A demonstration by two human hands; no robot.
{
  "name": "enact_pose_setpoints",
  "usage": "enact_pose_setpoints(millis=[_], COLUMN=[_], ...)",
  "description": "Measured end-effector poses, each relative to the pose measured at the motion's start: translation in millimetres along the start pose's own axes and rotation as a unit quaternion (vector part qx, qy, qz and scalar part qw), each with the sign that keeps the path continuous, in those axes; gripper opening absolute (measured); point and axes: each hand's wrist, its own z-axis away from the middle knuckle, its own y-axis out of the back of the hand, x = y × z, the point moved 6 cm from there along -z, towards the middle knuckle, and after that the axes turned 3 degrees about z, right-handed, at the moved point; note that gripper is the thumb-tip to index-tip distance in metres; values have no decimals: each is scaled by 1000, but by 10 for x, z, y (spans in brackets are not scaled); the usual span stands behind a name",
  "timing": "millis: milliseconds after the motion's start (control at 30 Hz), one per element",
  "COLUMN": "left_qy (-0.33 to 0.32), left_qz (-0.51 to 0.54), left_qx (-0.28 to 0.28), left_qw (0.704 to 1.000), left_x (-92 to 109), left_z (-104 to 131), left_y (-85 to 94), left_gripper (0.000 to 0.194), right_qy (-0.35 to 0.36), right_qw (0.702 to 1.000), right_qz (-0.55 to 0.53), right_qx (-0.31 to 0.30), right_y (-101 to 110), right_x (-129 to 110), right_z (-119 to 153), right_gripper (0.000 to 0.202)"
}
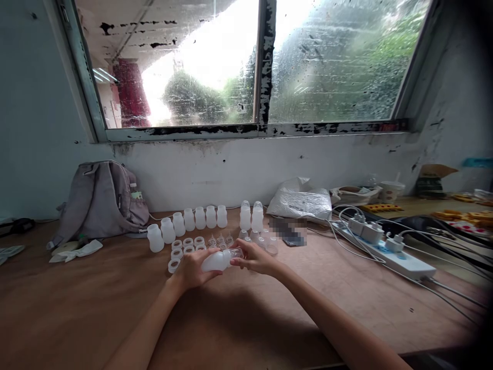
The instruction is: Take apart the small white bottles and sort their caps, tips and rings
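A white, frosted baby bottle [214, 262] lies tilted on its side between my hands, above the table. My left hand [189, 271] wraps round its body. At the other end, the fingers of my right hand [254, 257] pinch the clear cap [235, 253] over the bottle's neck. Behind my left hand lie several white collar rings [176, 244] in rows, with clear nipples [220, 240] beside them. Clear domed caps [271, 248] stand just beyond my right hand and are partly hidden by it. Open bottle bodies [178, 224] form a curved row farther back.
Two capped bottles [257, 217] stand at the back centre. A grey backpack [103, 200] and a crumpled white cloth [82, 252] are at left. A silvery plastic bag [300, 199] and a phone [294, 236] lie right of centre. A white power strip [400, 259] with trailing cables occupies the right.
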Motion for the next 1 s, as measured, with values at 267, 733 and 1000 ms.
enact_pose_setpoints(millis=[267,733,1000], left_qy=[86,272,257], left_qz=[195,331,470], left_qx=[-97,-198,-150], left_qw=[972,881,831], left_x=[-16,-553,-590], left_z=[-61,271,195], left_y=[14,-254,-220], left_gripper=[32,61,62], right_qy=[8,8,-155], right_qw=[998,986,964], right_qz=[-56,-167,-162], right_qx=[-4,-27,143], right_y=[-27,-7,785], right_x=[-81,-132,314], right_z=[11,26,161], right_gripper=[36,39,46])
